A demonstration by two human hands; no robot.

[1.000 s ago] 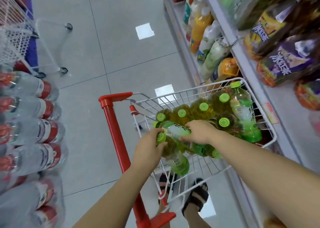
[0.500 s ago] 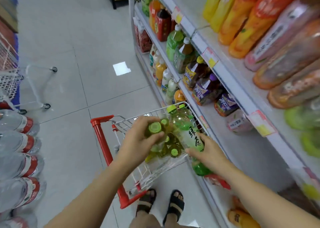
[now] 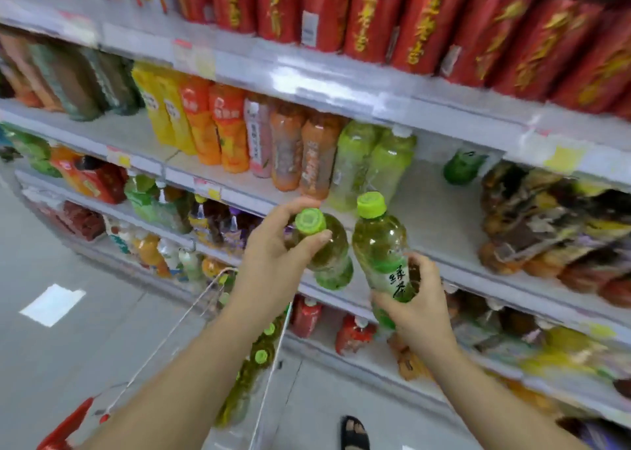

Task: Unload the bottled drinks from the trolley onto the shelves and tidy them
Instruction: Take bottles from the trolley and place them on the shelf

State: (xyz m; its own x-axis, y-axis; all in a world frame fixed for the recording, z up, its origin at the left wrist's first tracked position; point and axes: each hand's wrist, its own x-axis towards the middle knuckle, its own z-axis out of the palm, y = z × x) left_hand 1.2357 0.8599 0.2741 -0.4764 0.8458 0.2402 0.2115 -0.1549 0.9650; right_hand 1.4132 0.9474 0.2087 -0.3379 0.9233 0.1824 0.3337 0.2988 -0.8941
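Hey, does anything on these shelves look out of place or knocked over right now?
One thing: a lone dark green bottle stands by itself at the back of the shelf, in the gap right of the pale green bottles, apart from any row. No spill or damage shows, though the picture is blurred.

a grey tiled floor [image 3: 85, 364] carries a bright white patch of light [image 3: 53, 304] at the left. a black sandal [image 3: 355, 432] shows at the bottom edge. red packs [image 3: 426, 15] with gold lettering stand in a row along the front edge of the top shelf [image 3: 341, 84], which bears a yellow price tag [image 3: 565, 159]. on the shelf below [image 3: 437, 217], yellow and orange bottles [image 3: 198, 125] stand side by side toward the left, and blurred dark packets [image 3: 546, 217] lie at its right end.
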